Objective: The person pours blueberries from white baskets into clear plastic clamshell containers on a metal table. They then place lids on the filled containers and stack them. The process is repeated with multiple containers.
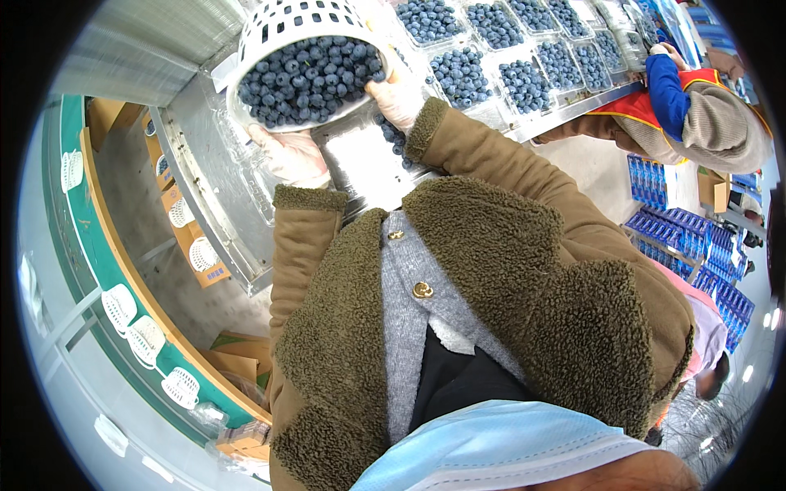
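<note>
A white perforated plastic basket [332, 15], tipped on its side with its mouth toward me, holds a heap of blueberries [309, 82]. My left hand [291, 155] supports its lower rim from underneath, fingers partly hidden below it. At the right side of the rim, my right hand [398, 98] grips the edge, with its thumb near the berries. Both hands seem to wear thin, see-through gloves. Below my right wrist, more blueberries [391, 137] lie low on the metal table, partly covered by my sleeve. Just to the right stands a clear punnet of blueberries [461, 78].
Several filled clear punnets [524, 86] stand in rows along the metal table [217, 176]. At the right, a co-worker's blue sleeve [667, 96] reaches over the table. White baskets [146, 340] sit on a green conveyor at left; cardboard boxes [184, 217] stand on the floor.
</note>
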Available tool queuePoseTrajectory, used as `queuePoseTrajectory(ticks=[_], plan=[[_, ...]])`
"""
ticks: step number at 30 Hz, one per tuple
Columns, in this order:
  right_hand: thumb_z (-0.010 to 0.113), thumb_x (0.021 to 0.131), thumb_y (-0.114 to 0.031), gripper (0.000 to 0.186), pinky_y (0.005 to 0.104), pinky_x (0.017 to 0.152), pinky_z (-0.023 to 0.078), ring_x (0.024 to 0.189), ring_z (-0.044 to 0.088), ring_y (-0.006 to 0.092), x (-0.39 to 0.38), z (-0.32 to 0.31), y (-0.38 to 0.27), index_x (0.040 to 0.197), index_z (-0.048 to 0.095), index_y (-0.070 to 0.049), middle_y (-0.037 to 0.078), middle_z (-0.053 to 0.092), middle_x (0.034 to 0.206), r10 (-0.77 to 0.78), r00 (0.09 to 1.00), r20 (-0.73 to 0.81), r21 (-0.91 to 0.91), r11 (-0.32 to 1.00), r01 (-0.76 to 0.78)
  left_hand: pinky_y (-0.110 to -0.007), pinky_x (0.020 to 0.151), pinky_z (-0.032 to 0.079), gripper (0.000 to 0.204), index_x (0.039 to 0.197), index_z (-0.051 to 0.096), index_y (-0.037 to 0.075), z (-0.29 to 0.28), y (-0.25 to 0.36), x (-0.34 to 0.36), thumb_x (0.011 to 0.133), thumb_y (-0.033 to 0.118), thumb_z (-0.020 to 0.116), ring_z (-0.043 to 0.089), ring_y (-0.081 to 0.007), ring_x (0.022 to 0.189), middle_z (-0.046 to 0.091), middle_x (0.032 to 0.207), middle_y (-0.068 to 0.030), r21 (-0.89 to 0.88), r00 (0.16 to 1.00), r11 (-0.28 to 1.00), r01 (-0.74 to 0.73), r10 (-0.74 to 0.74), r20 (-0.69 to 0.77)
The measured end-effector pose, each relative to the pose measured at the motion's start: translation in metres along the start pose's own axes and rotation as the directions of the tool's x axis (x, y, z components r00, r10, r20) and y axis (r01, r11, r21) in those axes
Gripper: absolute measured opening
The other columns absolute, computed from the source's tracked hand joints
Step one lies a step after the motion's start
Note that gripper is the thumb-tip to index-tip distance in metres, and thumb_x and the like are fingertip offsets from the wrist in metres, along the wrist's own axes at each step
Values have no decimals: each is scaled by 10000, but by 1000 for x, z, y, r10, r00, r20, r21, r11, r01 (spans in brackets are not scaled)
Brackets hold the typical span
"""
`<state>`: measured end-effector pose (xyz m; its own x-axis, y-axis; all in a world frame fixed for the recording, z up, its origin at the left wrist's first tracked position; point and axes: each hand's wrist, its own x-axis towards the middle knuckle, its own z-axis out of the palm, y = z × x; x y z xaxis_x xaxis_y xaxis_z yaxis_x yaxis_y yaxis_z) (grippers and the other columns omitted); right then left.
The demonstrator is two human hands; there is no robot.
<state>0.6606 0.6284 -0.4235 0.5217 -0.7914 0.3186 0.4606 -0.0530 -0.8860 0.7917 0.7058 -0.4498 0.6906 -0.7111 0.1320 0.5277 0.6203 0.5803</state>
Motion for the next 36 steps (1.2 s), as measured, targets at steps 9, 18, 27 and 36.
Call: queuePoseTrajectory(ticks=[9,18,27,36], plan=[[665,766,-315,729,312,949,344,1144,382,170,-22,-4,18,1335,293,-53,84,352,1304,-72,997,-20,-147,987,68,-445,1034,273,596,1365,227,95,-11,-11,-21,904,444,373,293,-310,1249,250,1379,-168,253,960,966,-49,115,-255],[556,789,-54,654,280,964,333,1124,405,161,-22,2,17,1359,236,-36,81,385,1287,80,997,-23,15,997,-80,-365,1018,316,572,1395,130,153,-27,-9,-19,923,410,327,329,-288,1237,191,1403,-181,452,937,883,127,43,-348],[378,724,136,696,257,899,398,1079,439,148,-16,5,23,1369,247,-90,77,381,1298,24,1000,-9,-13,1000,-24,-409,1068,203,569,1403,90,143,-1,5,-28,925,387,280,213,-276,1296,116,1437,-141,421,953,903,-86,197,-229],[365,707,120,696,232,767,466,1041,472,152,-11,9,23,1361,262,-95,78,402,1257,160,984,-80,18,987,-159,-396,1039,270,547,1360,227,83,-23,-9,-20,906,355,367,298,-270,1253,250,1384,-139,244,960,970,-13,80,-268]])
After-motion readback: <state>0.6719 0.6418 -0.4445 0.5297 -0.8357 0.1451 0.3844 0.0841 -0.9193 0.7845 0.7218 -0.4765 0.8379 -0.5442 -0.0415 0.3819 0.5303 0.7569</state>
